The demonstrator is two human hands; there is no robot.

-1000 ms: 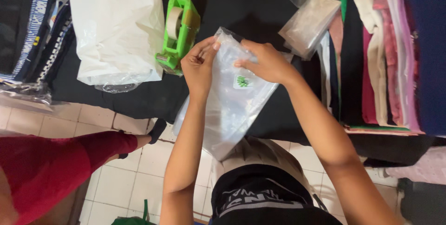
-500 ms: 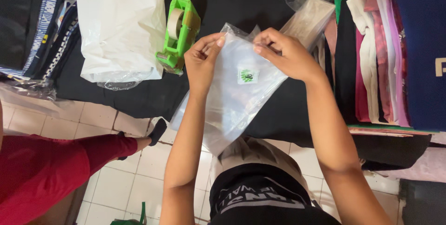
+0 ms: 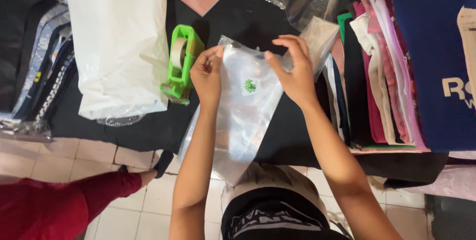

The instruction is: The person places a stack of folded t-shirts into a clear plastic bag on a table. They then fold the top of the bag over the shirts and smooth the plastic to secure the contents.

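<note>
Clear plastic bag [image 3: 243,116] pinched at its top edge by both hands.

Fingertips closed on the bag's upper edge: left hand [image 3: 207,74] at the top-left corner, right hand [image 3: 293,71] at the top-right. Bag w/ small green sticker is held over a black-covered table [image 3: 238,22], its lower end hanging past the table edge. Green tape dispenser [image 3: 182,64] sits just left; white bag [image 3: 119,42] beyond it, folded garments [image 3: 377,71] stacked at right.

Soft, even light falls from overhead, bright on the white bag [image 3: 119,47] left of the fingers [image 3: 214,54] and glinting off the clear bag [image 3: 243,116] they pinch (its folds show pale glare), with faint shadows and slight blur toward the edges.
</note>
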